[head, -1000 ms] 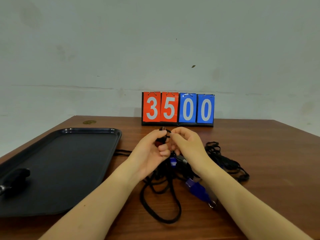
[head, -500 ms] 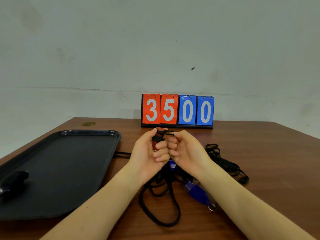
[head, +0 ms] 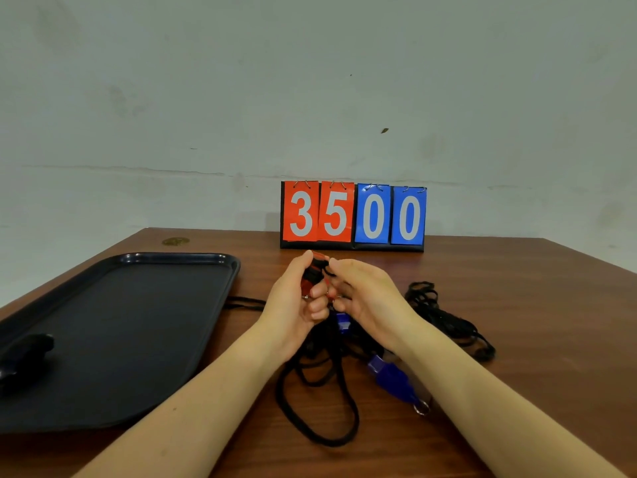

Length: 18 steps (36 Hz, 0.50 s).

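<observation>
The red whistle is held up above the table, just in front of the score board. The left hand grips it with thumb and curled fingers around its body. The right hand pinches the thin black cord where it meets the whistle's top. The whistle looks light, hard and smooth, so a firm hold on its body suits it. The cord is soft and limp and likely to snag in the tangle of cords below, beside a blue whistle, so it is best taken close to the ring. A second ago the whistle sat almost hidden between both hands; now it stands clear and more upright, with the right fingertips higher at its top end.
</observation>
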Motion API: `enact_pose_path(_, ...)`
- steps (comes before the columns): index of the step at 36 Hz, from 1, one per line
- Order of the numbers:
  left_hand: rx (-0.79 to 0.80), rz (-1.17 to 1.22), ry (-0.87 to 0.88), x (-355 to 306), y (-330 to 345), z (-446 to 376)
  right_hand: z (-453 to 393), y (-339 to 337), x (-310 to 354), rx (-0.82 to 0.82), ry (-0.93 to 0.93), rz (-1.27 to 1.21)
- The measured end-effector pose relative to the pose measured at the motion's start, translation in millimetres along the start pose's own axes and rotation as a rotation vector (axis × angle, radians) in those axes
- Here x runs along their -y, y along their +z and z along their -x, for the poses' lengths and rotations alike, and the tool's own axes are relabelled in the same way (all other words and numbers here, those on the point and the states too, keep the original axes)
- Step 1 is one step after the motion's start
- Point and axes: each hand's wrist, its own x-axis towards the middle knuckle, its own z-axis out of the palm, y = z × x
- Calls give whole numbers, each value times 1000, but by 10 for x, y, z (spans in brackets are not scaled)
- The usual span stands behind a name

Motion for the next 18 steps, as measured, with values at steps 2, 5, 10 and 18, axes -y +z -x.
enact_pose_path(2, -8, 3, 11, -8, -16, 6, -2, -24, -6, -12, 18, -59)
enact_pose_path(5, 4, 18, -7, -8, -10, 15, -9, -38, 23, -18, 89, -314)
enact_pose_path(10, 1, 144, -86, 19, 29, -2, -14, -45, 41, -2, 211, -645)
enact_pose_path(18, -18, 242, -103, -45, -44, 9, -66, -66, -8, 138, 132, -317)
